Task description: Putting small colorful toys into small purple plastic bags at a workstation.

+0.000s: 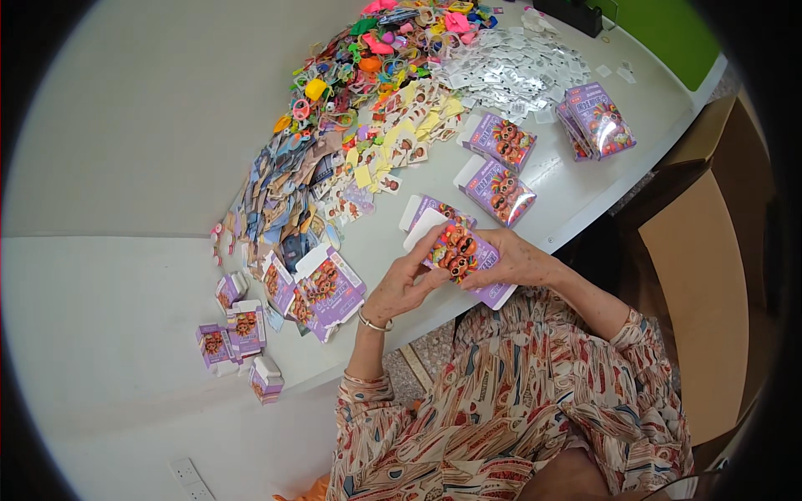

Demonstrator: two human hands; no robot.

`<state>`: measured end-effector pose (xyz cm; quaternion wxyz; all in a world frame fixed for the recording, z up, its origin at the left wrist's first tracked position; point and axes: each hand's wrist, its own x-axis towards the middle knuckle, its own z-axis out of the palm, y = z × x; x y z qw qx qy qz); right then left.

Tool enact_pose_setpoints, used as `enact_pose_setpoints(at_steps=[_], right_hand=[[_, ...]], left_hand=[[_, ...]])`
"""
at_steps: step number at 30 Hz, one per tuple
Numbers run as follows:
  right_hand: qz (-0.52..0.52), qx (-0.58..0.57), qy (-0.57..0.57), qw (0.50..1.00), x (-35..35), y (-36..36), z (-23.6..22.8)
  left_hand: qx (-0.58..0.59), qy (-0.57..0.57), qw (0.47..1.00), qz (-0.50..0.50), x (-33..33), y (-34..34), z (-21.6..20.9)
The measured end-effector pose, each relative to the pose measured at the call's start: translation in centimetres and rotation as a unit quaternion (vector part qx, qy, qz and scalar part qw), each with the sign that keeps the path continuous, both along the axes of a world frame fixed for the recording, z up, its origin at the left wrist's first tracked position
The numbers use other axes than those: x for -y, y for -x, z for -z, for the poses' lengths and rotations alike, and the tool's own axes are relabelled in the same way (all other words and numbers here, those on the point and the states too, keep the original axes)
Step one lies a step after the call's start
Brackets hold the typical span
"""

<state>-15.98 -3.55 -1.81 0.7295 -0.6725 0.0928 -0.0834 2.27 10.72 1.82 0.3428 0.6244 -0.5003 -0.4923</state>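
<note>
Fingers (430, 265) on purple box (461, 255), seemingly open-flapped (more boxes (499, 190) beside)

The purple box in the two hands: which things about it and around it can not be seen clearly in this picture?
Head view:
- Purple box: its inside is hidden by its own printed front.
- Left hand and right hand: the fingers behind the box are covered by it.
- Toy pile: pieces too small and tangled to tell apart.
- Black thing: cut off by the top edge.
</note>
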Motion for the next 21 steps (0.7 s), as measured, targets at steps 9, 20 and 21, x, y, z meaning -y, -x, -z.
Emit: enact_pose_setpoints(at_steps=[9,20,21], right_hand=[[0.037,-0.044,-0.093,0.994,0.3,-0.2,0.1],[0.023,-0.046,-0.022,0.998,0.0,0.2,0.3],[0.017,-0.049,-0.030,0.998,0.0,0.2,0.1]], left_hand=[[0.288,0.193,0.935,-0.071,0.9,3.6,-1.6],[-0.104,0.049,0.952,-0.283,1.3,2.9,-0.6],[-0.070,0.063,0.953,-0.287,1.1,3.0,-0.4]])
